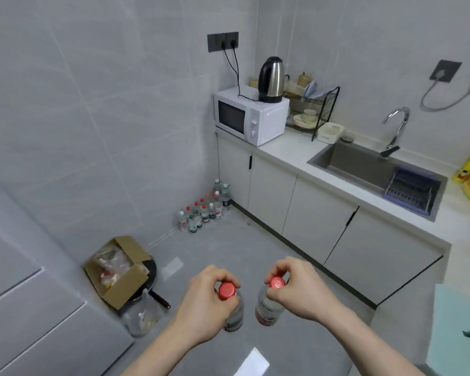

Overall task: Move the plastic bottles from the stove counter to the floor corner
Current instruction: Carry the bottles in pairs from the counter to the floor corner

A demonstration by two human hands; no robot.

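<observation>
My left hand (204, 299) grips a clear plastic bottle with a red cap (227, 291) by its neck. A second clear, red-capped bottle (269, 308) hangs upright from my right hand (296, 289), which pinches it near the cap. I hold both bottles above the grey floor, close side by side. In the floor corner, where the tiled wall meets the white cabinets, several more bottles with red and white caps (204, 210) stand in rows.
An open cardboard box (120, 270) with bags sits on a black pan by the left wall, a plastic bag in front of it. White cabinets (310, 213) carry a counter with a microwave (250, 115), kettle, dish rack and sink (375, 172).
</observation>
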